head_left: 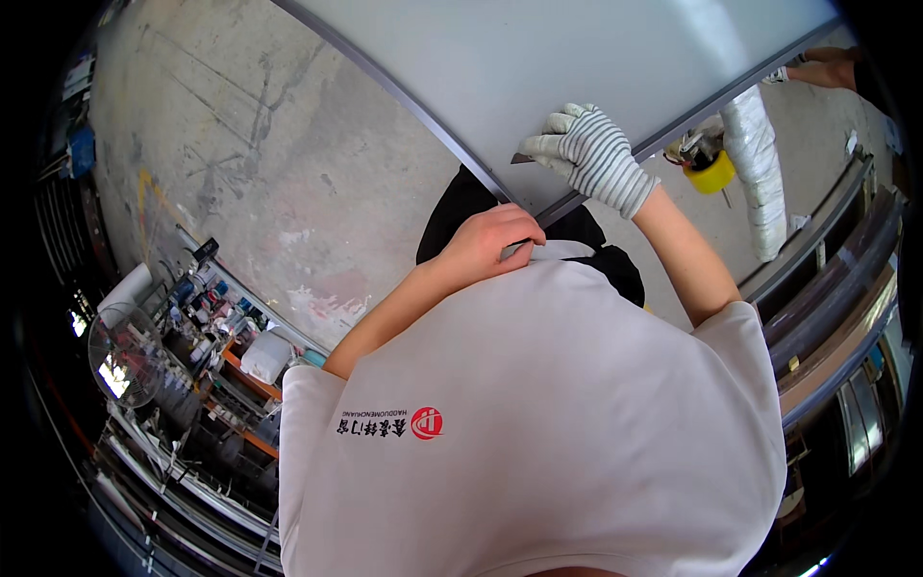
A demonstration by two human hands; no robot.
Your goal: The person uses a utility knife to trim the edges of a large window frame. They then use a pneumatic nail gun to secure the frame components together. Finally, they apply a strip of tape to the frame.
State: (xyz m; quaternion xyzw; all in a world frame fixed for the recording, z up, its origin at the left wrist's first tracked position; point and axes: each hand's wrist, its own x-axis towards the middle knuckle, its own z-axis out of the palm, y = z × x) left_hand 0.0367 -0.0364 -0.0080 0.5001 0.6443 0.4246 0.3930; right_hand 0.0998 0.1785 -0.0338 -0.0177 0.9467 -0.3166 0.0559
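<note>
A large pale panel [461, 58] with a dark grey frame [404, 104] reaches away from me, one corner close to my waist. My right hand [591, 159], in a white glove with grey stripes, is over the panel near that corner. Its fingers are pinched on a small thin dark blade-like piece [522, 158], only partly visible. My bare left hand [492, 237] is at the near corner, against the front of my shirt. Its fingers are curled, with a dark gap between thumb and forefinger; whatever they grip is hidden.
Another person's gloved hand [776, 75] is by the panel's far right edge. A wrapped white roll [755, 178] and a yellow tape roll [711, 175] are beyond the right edge. Long profiles [836, 308] lie at right. A fan [125, 354] and a cluttered bench [216, 322] stand left.
</note>
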